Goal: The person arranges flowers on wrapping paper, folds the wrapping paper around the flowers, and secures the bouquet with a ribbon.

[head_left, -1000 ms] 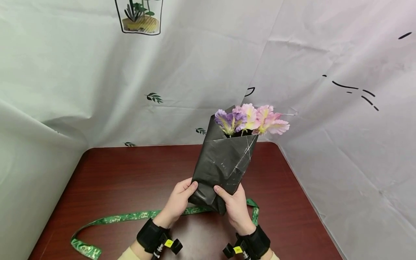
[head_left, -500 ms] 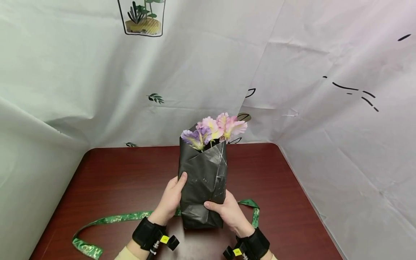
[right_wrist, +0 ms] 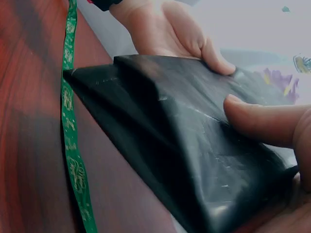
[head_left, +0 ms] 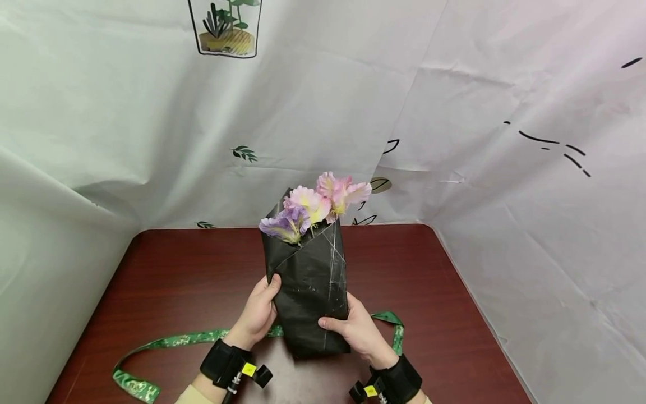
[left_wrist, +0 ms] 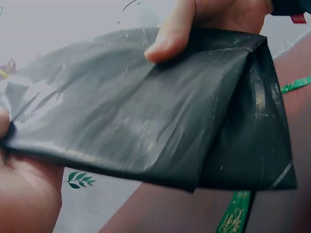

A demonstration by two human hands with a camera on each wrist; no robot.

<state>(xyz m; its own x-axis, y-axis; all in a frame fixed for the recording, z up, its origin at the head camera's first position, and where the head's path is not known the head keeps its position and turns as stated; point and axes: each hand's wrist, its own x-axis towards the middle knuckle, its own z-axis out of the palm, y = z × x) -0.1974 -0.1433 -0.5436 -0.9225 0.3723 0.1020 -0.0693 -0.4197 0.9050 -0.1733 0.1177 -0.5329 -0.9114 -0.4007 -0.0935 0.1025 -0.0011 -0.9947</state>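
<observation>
A bouquet wrapped in black paper (head_left: 310, 297) is held up, tilted, above the middle of the table. Purple and pink-yellow flowers (head_left: 315, 205) stick out of its upper end. My left hand (head_left: 257, 311) grips the wrapper's left edge, thumb on the front. Lower down, my right hand (head_left: 360, 331) holds the right edge with its thumb (right_wrist: 262, 119) across the front. The left wrist view shows the wrapper's folded bottom (left_wrist: 257, 126) and overlapping flap. The fingers behind the paper are hidden. A green patterned ribbon (head_left: 187, 339) lies on the table, passing behind the bouquet.
The dark red-brown table (head_left: 192, 275) has rounded far corners. Pale printed fabric (head_left: 323, 101) hangs behind it and at both sides. Each wrist wears a black band (head_left: 225, 362) with a small camera.
The bouquet has moved left and toward me, and its top has swung from leaning right to leaning slightly left. My left hand has slid higher along the wrapper's edge. The ribbon stays put.
</observation>
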